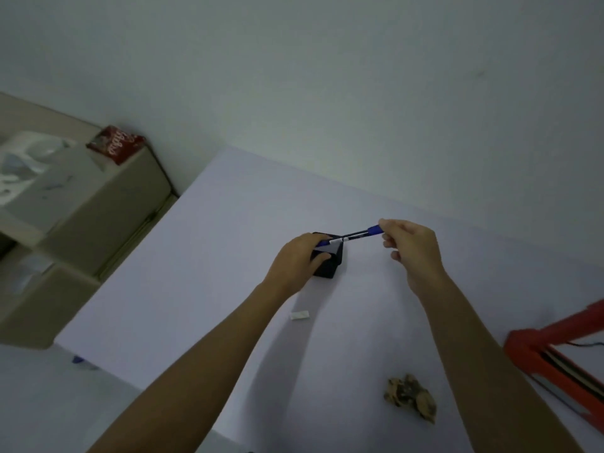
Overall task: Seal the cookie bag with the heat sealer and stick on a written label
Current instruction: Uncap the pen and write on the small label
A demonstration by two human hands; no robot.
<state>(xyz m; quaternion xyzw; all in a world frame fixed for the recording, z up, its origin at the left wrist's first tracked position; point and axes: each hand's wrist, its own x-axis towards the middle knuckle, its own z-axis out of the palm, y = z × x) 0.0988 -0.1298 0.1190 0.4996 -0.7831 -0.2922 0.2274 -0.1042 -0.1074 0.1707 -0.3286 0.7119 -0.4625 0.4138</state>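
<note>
Here right hand pinches blue pen over table; left hand grips black box, cookie bag near heat sealer.

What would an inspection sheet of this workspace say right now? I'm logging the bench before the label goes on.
Surface: pale table, mostly bare.
Job's things: blue pen held at both ends over a black holder; white label lying flat; cookie bag near the front edge; red heat sealer at the right edge.
Clutter: nothing seen on the table.
Grippers: left hand grips the holder and one pen end; right hand pinches the other end.
Cables: a thin dark lead by the sealer.
Surroundings: cardboard boxes to the left, a red packet on top.
</note>
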